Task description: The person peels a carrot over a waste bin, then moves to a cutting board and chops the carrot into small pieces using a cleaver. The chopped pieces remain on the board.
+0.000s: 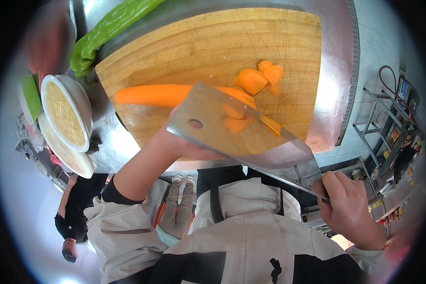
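Observation:
My right hand grips the handle of a steel cleaver, whose wide blade slants across the lower part of a wooden cutting board. A long peeled carrot lies on the board, partly covered by the blade. Beneath the cleaver is my left hand, near the carrot; the blade hides its fingers, so their hold cannot be made out. Several cut carrot pieces sit beyond the carrot's right end. A thin orange slice shows at the blade's edge, and orange reflections appear in the steel.
A long green pepper lies behind the board on the stainless steel table. At left stands a white bowl of pale yellow shreds, beside a long white object. A person in black and metal racks are farther off.

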`<action>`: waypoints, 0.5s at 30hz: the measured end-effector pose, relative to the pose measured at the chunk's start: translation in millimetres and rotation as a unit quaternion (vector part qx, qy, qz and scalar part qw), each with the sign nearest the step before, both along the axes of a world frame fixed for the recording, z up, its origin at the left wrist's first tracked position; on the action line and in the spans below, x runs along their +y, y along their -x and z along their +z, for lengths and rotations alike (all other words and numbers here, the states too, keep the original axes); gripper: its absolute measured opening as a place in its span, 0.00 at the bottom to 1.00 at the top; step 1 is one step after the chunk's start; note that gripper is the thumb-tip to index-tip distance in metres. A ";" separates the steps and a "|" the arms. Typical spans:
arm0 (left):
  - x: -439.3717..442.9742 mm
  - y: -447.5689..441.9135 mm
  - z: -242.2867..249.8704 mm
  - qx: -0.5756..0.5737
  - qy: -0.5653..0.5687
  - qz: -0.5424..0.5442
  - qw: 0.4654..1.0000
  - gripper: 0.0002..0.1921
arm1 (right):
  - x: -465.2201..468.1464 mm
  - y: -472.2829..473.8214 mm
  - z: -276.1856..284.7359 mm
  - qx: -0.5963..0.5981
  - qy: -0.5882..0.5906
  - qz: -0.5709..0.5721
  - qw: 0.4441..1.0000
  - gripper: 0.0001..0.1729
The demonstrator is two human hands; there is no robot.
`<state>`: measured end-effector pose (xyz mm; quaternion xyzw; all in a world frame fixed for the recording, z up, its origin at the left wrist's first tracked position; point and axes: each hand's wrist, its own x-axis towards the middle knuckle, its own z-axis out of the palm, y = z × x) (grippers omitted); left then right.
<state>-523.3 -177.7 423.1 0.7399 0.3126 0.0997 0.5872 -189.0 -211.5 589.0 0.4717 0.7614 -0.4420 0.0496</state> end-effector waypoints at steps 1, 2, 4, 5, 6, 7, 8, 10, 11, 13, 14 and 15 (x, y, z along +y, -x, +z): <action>1.0 0.6 1.4 -0.009 -0.001 0.009 1.000 0.30 | 0.8 -0.2 -0.1 0.005 -0.002 0.000 1.000 0.20; 1.7 0.5 2.6 -0.018 -0.001 0.019 1.000 0.29 | 1.1 0.9 -0.6 0.005 -0.008 -0.002 1.000 0.20; 2.5 0.0 5.6 -0.035 -0.002 0.037 0.999 0.27 | 2.6 3.3 1.3 -0.009 0.010 -0.009 1.000 0.17; 2.7 -0.8 6.6 -0.039 -0.005 0.040 0.998 0.25 | 3.7 4.8 3.7 -0.024 0.033 -0.013 0.999 0.15; 3.3 -1.2 7.6 -0.032 -0.016 0.043 0.998 0.24 | 5.0 6.5 5.2 -0.035 0.056 -0.020 0.998 0.13; 4.0 -2.2 7.9 -0.046 -0.030 0.042 0.998 0.23 | 6.5 8.1 5.1 -0.043 0.064 -0.012 0.997 0.13; 5.1 -2.6 8.2 -0.049 -0.049 0.039 0.997 0.22 | 8.6 9.2 3.5 -0.048 0.072 -0.007 0.996 0.13; 7.5 -4.3 7.7 -0.057 -0.100 0.034 0.993 0.19 | 12.0 11.9 -0.1 -0.051 0.080 -0.008 0.995 0.13; 9.0 -5.6 7.0 -0.062 -0.129 0.033 0.989 0.18 | 13.0 13.5 -2.5 -0.050 0.081 -0.013 0.995 0.13; 11.1 -8.4 6.9 -0.072 -0.191 0.033 0.978 0.15 | 14.5 16.2 -7.8 -0.043 0.075 -0.020 0.996 0.13; 13.0 -9.7 6.4 -0.076 -0.225 0.034 0.971 0.14 | 14.9 17.9 -11.4 -0.037 0.068 -0.022 0.997 0.14; 13.8 -11.1 7.2 -0.080 -0.258 0.036 0.962 0.13 | 15.5 18.7 -14.3 -0.031 0.062 -0.023 0.997 0.14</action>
